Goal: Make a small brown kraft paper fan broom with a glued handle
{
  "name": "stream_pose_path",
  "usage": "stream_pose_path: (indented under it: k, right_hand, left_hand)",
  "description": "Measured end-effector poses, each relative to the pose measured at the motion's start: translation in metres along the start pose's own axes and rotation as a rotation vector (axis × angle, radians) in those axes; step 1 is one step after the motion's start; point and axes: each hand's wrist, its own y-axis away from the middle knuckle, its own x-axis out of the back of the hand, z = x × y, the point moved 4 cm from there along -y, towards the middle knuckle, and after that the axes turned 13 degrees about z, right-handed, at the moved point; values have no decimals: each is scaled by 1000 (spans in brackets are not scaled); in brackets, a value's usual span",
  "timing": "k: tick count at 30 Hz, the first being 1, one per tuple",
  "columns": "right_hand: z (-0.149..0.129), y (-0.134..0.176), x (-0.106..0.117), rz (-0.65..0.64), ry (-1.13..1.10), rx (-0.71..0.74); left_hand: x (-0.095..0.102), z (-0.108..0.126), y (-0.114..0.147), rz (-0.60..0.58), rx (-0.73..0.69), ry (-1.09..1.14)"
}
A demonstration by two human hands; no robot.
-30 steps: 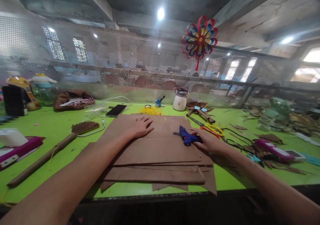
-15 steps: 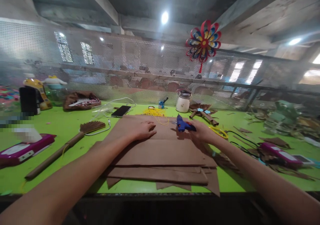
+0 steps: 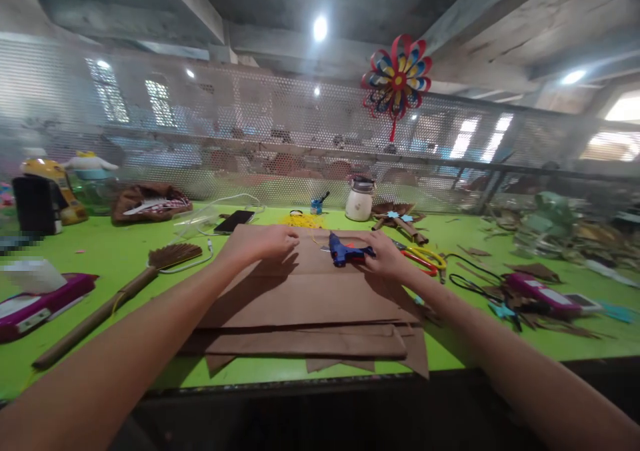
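My right hand (image 3: 384, 256) is closed around the handle of a blue glue gun (image 3: 341, 249), whose nozzle points away to the upper left. The gun is low over a stack of folded brown kraft paper (image 3: 310, 297). My left hand (image 3: 273, 243) hovers over the left part of the stack, casting a shadow on it. Its fingers are curled together, and whatever they may hold is too small to make out. Just beyond the paper lies a tangle of yellow string (image 3: 305, 220). Scissors with yellow and red handles (image 3: 425, 259) lie beside my right wrist.
On the green table (image 3: 165, 304), a brown paper fan-shaped piece (image 3: 173, 256) on a stick lies left. A phone (image 3: 235, 221), small blue bottle (image 3: 317, 205) and white jar (image 3: 359, 203) stand or lie behind the paper. Cables, a purple box (image 3: 540, 292) and paper scraps lie right.
My left hand has risen from the paper, its flat fingers now curled. My right hand has moved slightly left with the glue gun, and the scissors' handles show more. The view has shifted slightly.
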Motion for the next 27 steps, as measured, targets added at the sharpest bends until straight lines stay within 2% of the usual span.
stream_pose_path:
  k: [4,6,8,11,13,15,17,19,22,24,27]
  right_hand:
    - [5,-7,16,157,-8,-99]
    - [18,-10,27,247,-28,-127]
    - [40,-10,43,327,-43,-201]
    - [84,-2,71,414,-34,-434]
    - [106,8,89,433,-2,-522]
    - [120,20,102,432,15,-585]
    - [121,29,110,401,2,-610]
    - [107,34,113,342,-11,-583]
    - [59,35,112,211,-28,-477]
    - [13,36,107,55,-89,-323]
    - [-54,46,95,-260,-131,-28]
  left_hand:
    - [35,14,-9,104,2,80]
    - [50,27,-7,154,15,124]
    - [56,42,-1,141,-12,156]
    - [50,60,8,54,-59,166]
    - [39,66,13,6,-100,192]
    - [25,69,18,-59,-139,243]
    - [12,69,25,-154,-142,282]
    - [2,66,32,-241,-105,284]
    - [-3,63,43,-304,-40,259]
    - [-1,63,52,-323,-20,258]
    - [3,62,67,-349,-25,291]
